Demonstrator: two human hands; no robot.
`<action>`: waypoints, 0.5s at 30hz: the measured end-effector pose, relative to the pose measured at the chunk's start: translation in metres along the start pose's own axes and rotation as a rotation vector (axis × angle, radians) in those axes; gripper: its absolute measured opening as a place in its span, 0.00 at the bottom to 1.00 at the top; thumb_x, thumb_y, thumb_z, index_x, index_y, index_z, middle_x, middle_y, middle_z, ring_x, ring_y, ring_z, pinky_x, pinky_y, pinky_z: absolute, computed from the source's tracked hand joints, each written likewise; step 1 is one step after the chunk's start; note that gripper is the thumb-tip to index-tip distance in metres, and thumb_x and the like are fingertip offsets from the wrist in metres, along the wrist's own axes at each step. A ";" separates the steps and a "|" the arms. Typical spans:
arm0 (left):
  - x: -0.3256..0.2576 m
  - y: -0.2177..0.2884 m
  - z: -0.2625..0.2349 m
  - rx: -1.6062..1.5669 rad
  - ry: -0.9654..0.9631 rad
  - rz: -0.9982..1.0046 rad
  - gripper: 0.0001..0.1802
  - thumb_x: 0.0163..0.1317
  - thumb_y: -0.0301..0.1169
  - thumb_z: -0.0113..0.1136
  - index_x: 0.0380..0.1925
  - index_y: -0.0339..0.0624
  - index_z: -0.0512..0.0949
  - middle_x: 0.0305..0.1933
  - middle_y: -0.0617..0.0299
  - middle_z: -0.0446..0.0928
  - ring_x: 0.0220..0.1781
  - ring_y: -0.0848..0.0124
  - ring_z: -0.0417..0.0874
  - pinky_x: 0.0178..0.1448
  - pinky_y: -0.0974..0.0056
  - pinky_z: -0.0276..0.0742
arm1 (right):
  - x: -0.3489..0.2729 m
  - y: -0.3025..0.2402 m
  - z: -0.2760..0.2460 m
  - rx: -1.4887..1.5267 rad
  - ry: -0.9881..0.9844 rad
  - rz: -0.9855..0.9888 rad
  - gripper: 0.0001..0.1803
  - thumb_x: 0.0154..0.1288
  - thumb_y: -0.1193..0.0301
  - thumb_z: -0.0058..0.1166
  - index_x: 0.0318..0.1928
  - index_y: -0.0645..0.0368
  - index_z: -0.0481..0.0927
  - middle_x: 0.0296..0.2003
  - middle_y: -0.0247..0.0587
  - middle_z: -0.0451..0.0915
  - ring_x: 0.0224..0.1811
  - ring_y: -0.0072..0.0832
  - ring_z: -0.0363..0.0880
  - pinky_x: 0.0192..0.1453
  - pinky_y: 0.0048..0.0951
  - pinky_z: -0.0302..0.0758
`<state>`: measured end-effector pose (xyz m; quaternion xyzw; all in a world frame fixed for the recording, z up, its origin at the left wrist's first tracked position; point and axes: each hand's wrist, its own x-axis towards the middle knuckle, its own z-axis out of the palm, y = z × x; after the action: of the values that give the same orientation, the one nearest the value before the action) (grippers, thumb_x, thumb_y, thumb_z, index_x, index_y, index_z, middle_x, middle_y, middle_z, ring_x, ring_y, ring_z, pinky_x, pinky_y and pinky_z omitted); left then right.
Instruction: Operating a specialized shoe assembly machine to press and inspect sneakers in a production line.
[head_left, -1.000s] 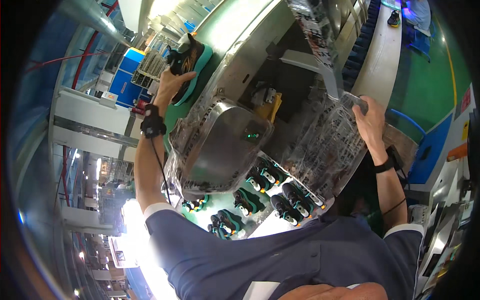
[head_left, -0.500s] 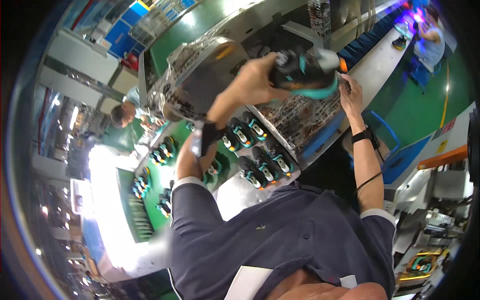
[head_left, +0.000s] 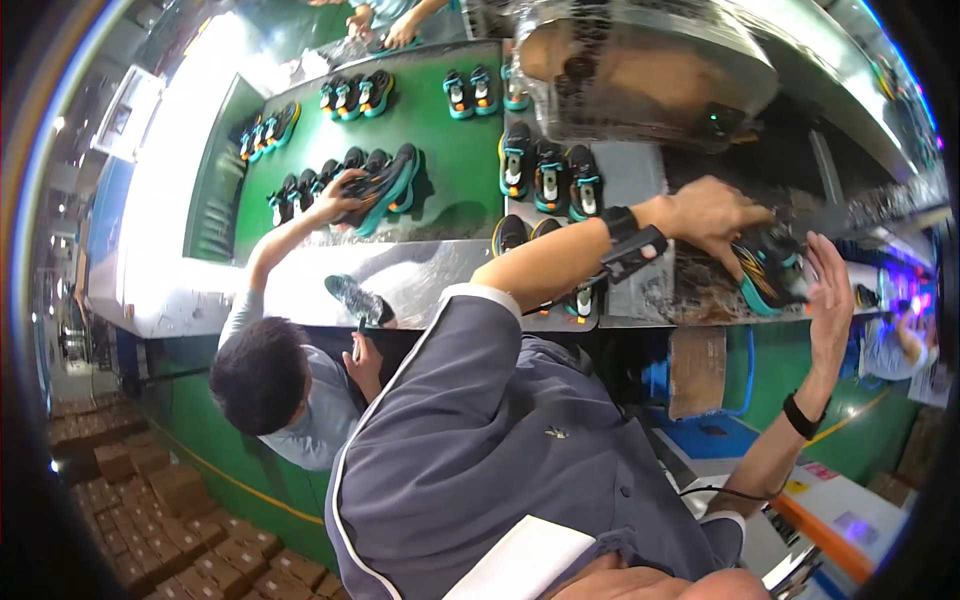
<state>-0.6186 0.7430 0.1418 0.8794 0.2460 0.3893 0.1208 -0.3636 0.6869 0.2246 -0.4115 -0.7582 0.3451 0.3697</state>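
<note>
My left hand (head_left: 712,222) is closed around a black sneaker (head_left: 768,268) with a teal sole, over a dark, plastic-covered surface. Its thumb and fingers straddle the shoe's upper, and part of the shoe is hidden behind them. My right hand (head_left: 830,280) is just to the right of the shoe, fingers stretched out, with nothing held in it. Left of my left forearm, several matching sneakers (head_left: 550,178) stand in rows on a pale metal ledge, some hidden under the arm.
On the green table (head_left: 450,200) stand more sneakers (head_left: 358,93) in groups. A co-worker (head_left: 262,385) at my left grips one shoe there, with a teal-soled shoe (head_left: 358,300) nearby. Another person's hands (head_left: 400,30) work across the table. A plastic-wrapped machine (head_left: 640,75) rises ahead.
My view has swung, bringing the green table and the near co-worker into sight. The sneaker in my left hand has come down closer to the dark surface; my right hand stays beside it.
</note>
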 end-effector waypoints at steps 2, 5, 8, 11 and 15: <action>-0.006 -0.003 -0.002 0.032 -0.014 -0.033 0.50 0.36 0.63 0.71 0.52 0.36 0.73 0.31 0.53 0.79 0.36 0.51 0.83 0.38 0.53 0.78 | 0.026 -0.036 0.028 -0.248 -0.182 0.080 0.39 0.53 0.59 0.67 0.64 0.61 0.69 0.61 0.46 0.73 0.64 0.35 0.72 0.66 0.35 0.66; -0.002 -0.011 0.007 0.019 -0.015 0.019 0.46 0.34 0.62 0.72 0.44 0.34 0.75 0.30 0.53 0.79 0.35 0.51 0.83 0.37 0.53 0.78 | 0.053 -0.048 0.051 -0.566 -0.287 0.225 0.41 0.42 0.74 0.66 0.63 0.55 0.70 0.50 0.52 0.79 0.54 0.39 0.79 0.60 0.33 0.72; 0.003 -0.012 0.009 0.078 -0.060 0.029 0.45 0.34 0.62 0.72 0.42 0.34 0.75 0.30 0.53 0.79 0.34 0.51 0.83 0.37 0.53 0.77 | 0.056 -0.032 0.050 -0.657 -0.305 0.279 0.41 0.39 0.78 0.65 0.61 0.54 0.71 0.46 0.51 0.81 0.49 0.41 0.82 0.56 0.33 0.74; -0.004 -0.013 0.006 0.030 0.066 0.105 0.41 0.38 0.60 0.70 0.43 0.36 0.77 0.32 0.53 0.79 0.38 0.52 0.82 0.41 0.53 0.77 | 0.047 -0.020 0.049 -0.474 -0.230 0.207 0.40 0.40 0.80 0.63 0.61 0.55 0.71 0.47 0.51 0.81 0.52 0.36 0.81 0.57 0.32 0.74; -0.018 -0.006 0.005 0.009 0.170 0.023 0.37 0.46 0.52 0.69 0.51 0.37 0.74 0.46 0.51 0.78 0.51 0.52 0.78 0.53 0.51 0.74 | 0.041 -0.019 0.055 -0.457 -0.091 0.170 0.30 0.44 0.79 0.64 0.54 0.59 0.76 0.45 0.46 0.82 0.49 0.30 0.82 0.54 0.30 0.75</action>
<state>-0.6267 0.7383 0.1247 0.8466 0.2468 0.4627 0.0910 -0.4336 0.7032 0.2247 -0.5307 -0.7952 0.2127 0.2021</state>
